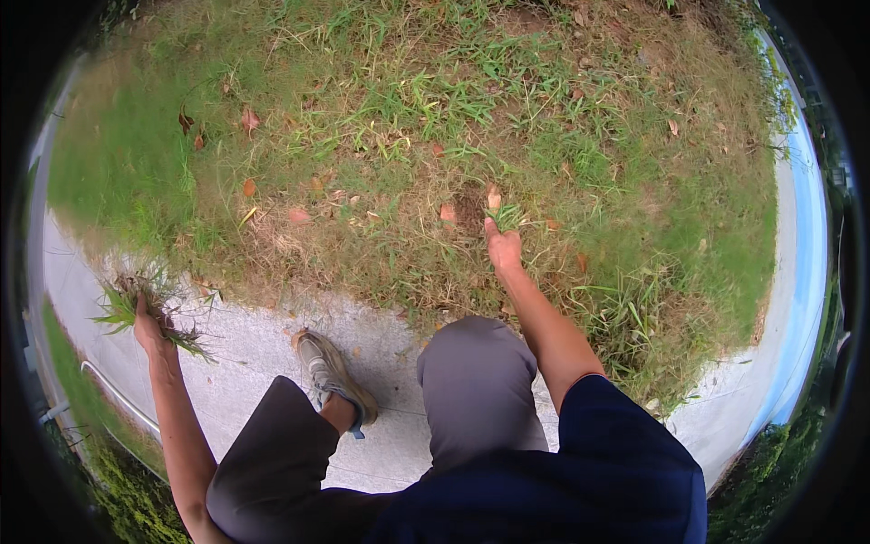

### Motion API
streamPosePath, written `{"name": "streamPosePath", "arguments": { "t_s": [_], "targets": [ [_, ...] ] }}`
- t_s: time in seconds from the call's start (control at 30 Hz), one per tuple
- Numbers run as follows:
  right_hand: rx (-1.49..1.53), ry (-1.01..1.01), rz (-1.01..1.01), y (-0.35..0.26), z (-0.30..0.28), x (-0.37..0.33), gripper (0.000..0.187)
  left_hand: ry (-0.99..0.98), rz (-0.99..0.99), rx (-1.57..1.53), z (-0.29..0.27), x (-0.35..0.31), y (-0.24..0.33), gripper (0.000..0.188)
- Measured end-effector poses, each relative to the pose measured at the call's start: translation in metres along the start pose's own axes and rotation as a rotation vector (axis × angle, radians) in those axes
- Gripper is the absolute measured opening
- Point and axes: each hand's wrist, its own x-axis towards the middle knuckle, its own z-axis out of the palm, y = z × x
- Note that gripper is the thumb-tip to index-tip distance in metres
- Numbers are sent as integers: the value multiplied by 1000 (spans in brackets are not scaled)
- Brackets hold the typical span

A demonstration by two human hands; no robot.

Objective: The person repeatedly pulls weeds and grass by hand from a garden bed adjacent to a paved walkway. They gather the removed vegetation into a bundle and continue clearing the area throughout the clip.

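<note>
My left hand (150, 328) is out at the left, above the pale pavement. Its fingers are closed round a clump of pulled grass (120, 306), whose green blades and dry roots stick out on both sides. My right hand (505, 248) reaches forward to the grassy ground, closed on a small tuft of green grass (511, 217). Just left of that tuft is a dark patch of bare soil (469, 208). The fingertips of my right hand are partly hidden by the blades.
A grassy bank (362, 136) with scattered dry leaves fills the area ahead. Pale concrete pavement (245, 331) runs along its near edge, under my shoe (328, 370). A loose heap of grass (634, 331) lies right of my right forearm. A blue-and-white strip (802, 245) curves along the far right.
</note>
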Motion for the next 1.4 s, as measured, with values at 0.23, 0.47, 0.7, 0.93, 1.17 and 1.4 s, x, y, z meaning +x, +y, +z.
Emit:
{"name": "streamPosePath", "arguments": {
  "t_s": [0.23,0.47,0.7,0.93,1.17,1.4],
  "targets": [
    [-199,86,-58,18,-31,-43,49,70,11,30,-19,6,2,38],
    [-170,142,201,28,-79,-21,57,-29,264,222,68,-48,49,26],
    [33,480,129,10,-268,-69,53,-533,500,404,221,-224,126,28],
    [744,238,-22,-93,-330,-164,45,-1302,477,757,345,-469,23,28],
    [1011,32,-120,-89,-310,-176,80,-1629,860,931,350,-619,-70,47],
    [1175,161,181,-16,-364,-140,33,-2169,659,963,318,-646,-97,87]
  ]
}}
